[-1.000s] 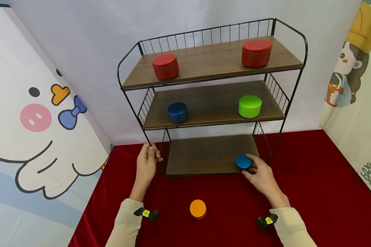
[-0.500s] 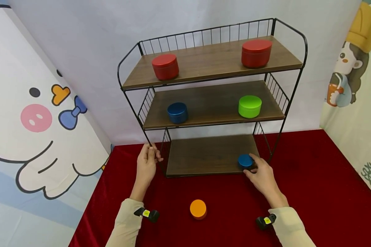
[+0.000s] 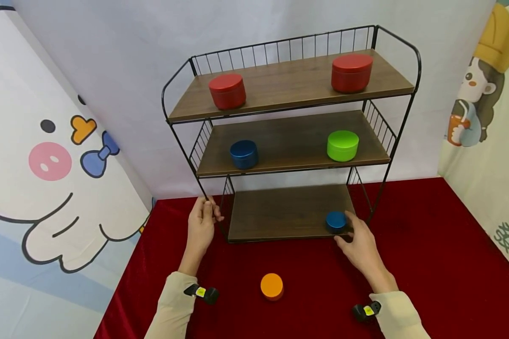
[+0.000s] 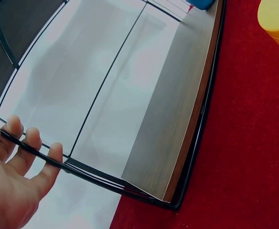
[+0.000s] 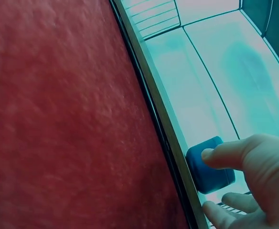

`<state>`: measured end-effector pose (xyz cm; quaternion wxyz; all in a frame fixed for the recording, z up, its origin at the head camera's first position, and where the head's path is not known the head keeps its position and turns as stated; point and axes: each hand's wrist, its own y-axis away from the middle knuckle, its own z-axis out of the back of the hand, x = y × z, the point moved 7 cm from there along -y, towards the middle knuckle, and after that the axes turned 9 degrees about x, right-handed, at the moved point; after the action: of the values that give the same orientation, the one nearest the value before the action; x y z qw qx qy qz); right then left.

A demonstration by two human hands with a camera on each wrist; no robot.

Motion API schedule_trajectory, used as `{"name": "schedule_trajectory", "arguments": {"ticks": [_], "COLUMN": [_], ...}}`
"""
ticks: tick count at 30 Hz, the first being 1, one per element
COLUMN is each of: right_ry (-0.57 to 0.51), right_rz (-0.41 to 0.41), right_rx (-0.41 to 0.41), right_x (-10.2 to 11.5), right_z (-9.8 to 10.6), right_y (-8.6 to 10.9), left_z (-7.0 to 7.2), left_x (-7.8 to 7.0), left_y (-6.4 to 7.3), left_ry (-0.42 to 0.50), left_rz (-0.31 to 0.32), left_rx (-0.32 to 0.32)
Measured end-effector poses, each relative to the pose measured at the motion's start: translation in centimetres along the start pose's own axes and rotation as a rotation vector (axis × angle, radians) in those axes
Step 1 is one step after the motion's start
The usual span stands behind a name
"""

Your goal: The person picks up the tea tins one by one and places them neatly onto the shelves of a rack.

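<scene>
A black wire rack with three wooden shelves [image 3: 288, 212] stands against the backdrop. My left hand [image 3: 201, 223] grips its left front post; in the left wrist view, the curled fingers [image 4: 48, 174] wrap the black metal bar. On the bottom shelf, near the right front corner, sits a small round blue tin [image 3: 336, 222]. Beside it my right hand [image 3: 360, 247] has thumb and fingers spread apart, with a gap to the tin in the head view. In the right wrist view, the thumb overlaps the blue tin [image 5: 210, 177]. An orange tin [image 3: 272, 287] lies on the red cloth in front.
On the top shelf stand two red tins, one left [image 3: 227, 92] and one right [image 3: 351, 73]. The middle shelf holds a darker blue tin [image 3: 243, 154] and a green tin [image 3: 342, 146]. Red cloth [image 3: 428, 263] covers the table.
The blue tin has shifted slightly right and now rests on the bottom shelf. My right hand's fingers have loosened and spread from it. My left hand stays on the post.
</scene>
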<state>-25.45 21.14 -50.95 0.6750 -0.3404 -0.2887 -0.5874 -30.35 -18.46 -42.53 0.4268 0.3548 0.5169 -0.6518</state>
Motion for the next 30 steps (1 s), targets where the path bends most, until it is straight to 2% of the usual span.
{"name": "schedule_trajectory", "arguments": {"ticks": [9,12,15,18,22,25,30], "right_ry": [0.020,0.016,-0.016,-0.075,-0.164,-0.234,-0.268], "right_rz": [0.032,0.040,0.045,0.042,0.014,-0.004,0.048], "right_rx": [-0.099,-0.098,-0.033,0.079,0.231,0.315,0.420], "right_x": [0.8,0.9,1.0,1.3,1.7,2.2,3.4], "right_z": [0.0,-0.2,-0.9,-1.9,-3.9,-5.7,-8.0], "right_y": [3.1,4.0,4.5,4.7,5.1,5.6,6.1], "left_z": [0.0,-0.1,0.0,0.0,0.0,-0.1,-0.1], "left_x": [-0.1,0.0,-0.1,-0.1,-0.1,-0.1,0.0], "left_y": [-0.1,-0.1,0.0,0.0,0.1,0.1,0.1], "left_ry": [0.013,0.014,0.014,0.010,0.007,0.011,0.019], "left_rz": [0.006,0.009,0.007,0.010,0.010,0.007,0.005], "left_rx": [0.001,0.001,0.000,-0.001,-0.003,-0.001,0.000]}}
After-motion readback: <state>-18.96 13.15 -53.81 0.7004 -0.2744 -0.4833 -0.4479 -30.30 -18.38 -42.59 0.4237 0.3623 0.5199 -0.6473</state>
